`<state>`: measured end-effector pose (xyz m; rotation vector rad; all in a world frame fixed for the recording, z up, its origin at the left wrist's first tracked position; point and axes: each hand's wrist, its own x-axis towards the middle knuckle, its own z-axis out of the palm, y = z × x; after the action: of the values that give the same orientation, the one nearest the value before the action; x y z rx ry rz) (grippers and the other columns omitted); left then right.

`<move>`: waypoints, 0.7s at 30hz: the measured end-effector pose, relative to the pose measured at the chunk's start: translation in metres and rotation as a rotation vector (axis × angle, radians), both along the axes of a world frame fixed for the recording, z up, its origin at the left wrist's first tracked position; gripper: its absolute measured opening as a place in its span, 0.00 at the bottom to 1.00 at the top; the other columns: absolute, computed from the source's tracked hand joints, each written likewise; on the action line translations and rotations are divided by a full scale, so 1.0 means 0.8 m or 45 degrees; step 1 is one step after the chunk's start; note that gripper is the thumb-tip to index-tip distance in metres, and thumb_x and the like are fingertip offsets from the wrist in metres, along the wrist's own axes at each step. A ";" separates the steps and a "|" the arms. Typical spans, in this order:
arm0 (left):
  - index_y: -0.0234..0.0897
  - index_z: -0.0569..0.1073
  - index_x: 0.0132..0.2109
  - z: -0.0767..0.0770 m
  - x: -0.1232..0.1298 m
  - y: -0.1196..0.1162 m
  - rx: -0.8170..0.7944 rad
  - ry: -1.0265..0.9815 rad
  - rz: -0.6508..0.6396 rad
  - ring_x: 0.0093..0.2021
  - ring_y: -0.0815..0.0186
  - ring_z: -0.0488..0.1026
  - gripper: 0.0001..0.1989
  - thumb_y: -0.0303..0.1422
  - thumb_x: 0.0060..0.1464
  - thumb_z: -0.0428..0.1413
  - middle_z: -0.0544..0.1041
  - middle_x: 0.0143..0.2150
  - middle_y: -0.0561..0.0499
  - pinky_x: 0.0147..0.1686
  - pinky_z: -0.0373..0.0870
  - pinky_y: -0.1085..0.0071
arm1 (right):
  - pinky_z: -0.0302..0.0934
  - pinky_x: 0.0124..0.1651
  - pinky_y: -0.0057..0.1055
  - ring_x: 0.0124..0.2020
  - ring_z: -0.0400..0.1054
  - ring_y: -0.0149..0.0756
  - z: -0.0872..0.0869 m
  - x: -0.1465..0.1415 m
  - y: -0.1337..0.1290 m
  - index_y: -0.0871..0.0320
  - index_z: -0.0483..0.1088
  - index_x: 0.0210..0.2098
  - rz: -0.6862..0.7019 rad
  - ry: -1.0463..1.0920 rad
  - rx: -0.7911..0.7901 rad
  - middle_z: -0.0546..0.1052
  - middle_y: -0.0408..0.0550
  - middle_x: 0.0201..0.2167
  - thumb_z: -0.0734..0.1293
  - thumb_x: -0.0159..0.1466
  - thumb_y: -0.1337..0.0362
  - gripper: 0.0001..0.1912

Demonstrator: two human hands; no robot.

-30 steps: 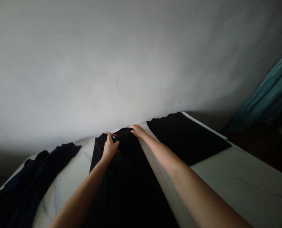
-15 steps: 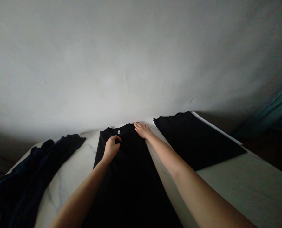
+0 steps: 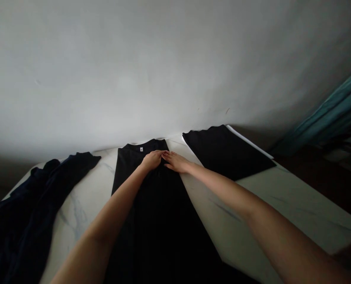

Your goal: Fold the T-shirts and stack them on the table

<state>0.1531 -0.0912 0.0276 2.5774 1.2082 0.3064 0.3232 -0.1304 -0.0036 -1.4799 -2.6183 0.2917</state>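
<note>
Clock directions are taken from the middle of my head-camera view. At eight o'clock I record a navy garment (image 3: 42, 205), loosely bunched, its near part reaching the lower left of the view. It lies on a pale, grey-veined bench (image 3: 74, 215), whose far edge runs along a plain grey-white wall (image 3: 139, 79) at twelve o'clock.

Next, a black garment (image 3: 157, 221) occupies six o'clock, laid out lengthwise, neck end towards the wall and body running down past the bottom of the view. A small white label (image 3: 141, 149) shows inside its neckline, at ten o'clock from the left hand (image 3: 153, 159). That hand is over the upper part of the black garment, fingers close together; I cannot tell whether it pinches the fabric. The right hand (image 3: 177, 161), at its three o'clock, lies over the same garment, fingers extended and thumb apart. The fingertips of both hands appear to meet.

Between three and four o'clock, well apart from the navy garment, lies a flat black cloth (image 3: 225, 154), its far edge wavy. A white strip (image 3: 249, 142) borders its right side. Near three o'clock I note teal fabric (image 3: 338, 104) in folds.
</note>
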 end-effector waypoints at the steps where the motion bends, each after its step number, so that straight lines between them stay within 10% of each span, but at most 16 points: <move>1: 0.41 0.72 0.58 -0.005 0.002 0.004 -0.055 0.012 0.000 0.63 0.61 0.65 0.22 0.25 0.60 0.46 0.70 0.62 0.46 0.63 0.57 0.65 | 0.38 0.71 0.44 0.72 0.39 0.46 -0.002 0.002 -0.019 0.66 0.50 0.69 0.022 0.014 -0.020 0.48 0.59 0.71 0.55 0.71 0.55 0.32; 10: 0.43 0.74 0.55 0.005 -0.003 -0.036 0.111 0.189 -0.007 0.61 0.57 0.65 0.23 0.22 0.55 0.49 0.71 0.60 0.46 0.65 0.54 0.59 | 0.39 0.71 0.47 0.71 0.40 0.42 0.007 0.026 -0.170 0.62 0.51 0.69 0.167 0.147 -0.138 0.50 0.56 0.71 0.55 0.72 0.53 0.31; 17: 0.42 0.73 0.48 0.017 -0.035 -0.180 0.326 0.237 -0.729 0.52 0.60 0.69 0.16 0.22 0.55 0.51 0.74 0.49 0.47 0.56 0.62 0.62 | 0.53 0.66 0.41 0.65 0.58 0.40 0.012 0.035 -0.169 0.61 0.53 0.68 -0.017 0.350 -0.056 0.62 0.55 0.66 0.55 0.70 0.67 0.27; 21: 0.40 0.73 0.50 0.012 -0.046 -0.206 0.420 0.307 -0.891 0.47 0.61 0.71 0.13 0.26 0.61 0.49 0.75 0.47 0.45 0.50 0.66 0.63 | 0.54 0.66 0.45 0.66 0.57 0.44 0.006 0.032 -0.171 0.63 0.53 0.68 -0.042 0.292 -0.016 0.62 0.58 0.65 0.57 0.68 0.67 0.29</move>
<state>0.1160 -0.2564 0.0371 3.1878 0.2552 0.0409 0.3489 -0.2669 0.0009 -1.4001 -2.4143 0.4471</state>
